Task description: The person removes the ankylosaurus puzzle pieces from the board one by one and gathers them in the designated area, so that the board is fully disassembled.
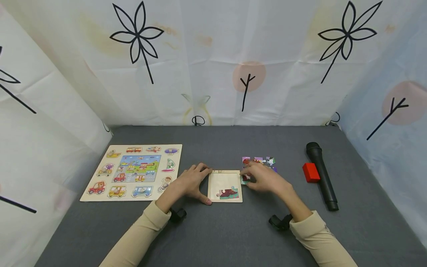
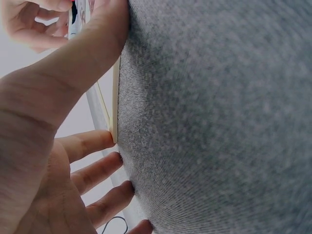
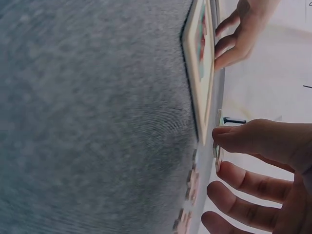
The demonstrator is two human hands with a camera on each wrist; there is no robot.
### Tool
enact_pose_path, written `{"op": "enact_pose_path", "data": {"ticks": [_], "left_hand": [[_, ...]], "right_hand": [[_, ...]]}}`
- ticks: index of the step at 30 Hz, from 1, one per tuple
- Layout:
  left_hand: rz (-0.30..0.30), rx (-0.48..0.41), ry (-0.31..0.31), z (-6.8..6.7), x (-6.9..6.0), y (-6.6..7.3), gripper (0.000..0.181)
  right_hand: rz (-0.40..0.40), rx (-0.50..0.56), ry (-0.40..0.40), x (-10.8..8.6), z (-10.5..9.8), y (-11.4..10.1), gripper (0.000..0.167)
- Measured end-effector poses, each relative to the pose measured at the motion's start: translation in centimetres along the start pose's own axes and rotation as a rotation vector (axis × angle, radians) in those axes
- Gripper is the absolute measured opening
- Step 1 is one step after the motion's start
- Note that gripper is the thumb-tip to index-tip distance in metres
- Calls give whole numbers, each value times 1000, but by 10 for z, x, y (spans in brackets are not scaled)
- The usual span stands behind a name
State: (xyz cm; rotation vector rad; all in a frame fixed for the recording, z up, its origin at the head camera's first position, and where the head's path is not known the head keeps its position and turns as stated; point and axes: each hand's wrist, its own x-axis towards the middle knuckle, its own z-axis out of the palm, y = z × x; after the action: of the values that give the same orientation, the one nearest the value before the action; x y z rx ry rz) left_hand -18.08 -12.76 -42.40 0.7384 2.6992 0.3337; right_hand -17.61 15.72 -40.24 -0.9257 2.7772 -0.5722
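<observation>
A small wooden puzzle tray (image 1: 220,181) lies at the middle of the table, with joined puzzle pieces (image 1: 229,193) in its lower right corner. My left hand (image 1: 193,180) steadies the tray's left side, thumb at the near corner and index fingertip at the far corner. To the right of the tray, my right hand (image 1: 265,178) pinches a puzzle piece (image 3: 215,150) between thumb and index finger, seen edge-on in the right wrist view. Loose puzzle pieces (image 1: 269,161) lie beyond and partly beneath that hand, which hides some of them.
A large wooden picture board (image 1: 133,186) with vehicle pieces lies on the left. At the right are a black microphone (image 1: 325,181) and a red block (image 1: 311,172) touching it. White patterned cloth (image 1: 213,48) stands behind the grey table (image 1: 230,237).
</observation>
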Motion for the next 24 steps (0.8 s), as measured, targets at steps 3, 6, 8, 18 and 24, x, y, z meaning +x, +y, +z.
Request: {"op": "enact_pose_path", "data": {"ticks": [3,6,8,18,24], "left_hand": [[-2,4,-3,0,0,0,109],[-6,6,0,0,0,0,110],[-6,7,0,0,0,0,110],[-2,10,3,2,1,0,110],[-3,7,0,1,1,-1,110]], "right_hand": [[17,1,-18,0,2,2,30],[18,5,-29,0,4,4,31],[18,9,-34,-1,4,5,31],[35,13,-21,-4,7,12,36],[33,13,-4,-4,7,12,35]]}}
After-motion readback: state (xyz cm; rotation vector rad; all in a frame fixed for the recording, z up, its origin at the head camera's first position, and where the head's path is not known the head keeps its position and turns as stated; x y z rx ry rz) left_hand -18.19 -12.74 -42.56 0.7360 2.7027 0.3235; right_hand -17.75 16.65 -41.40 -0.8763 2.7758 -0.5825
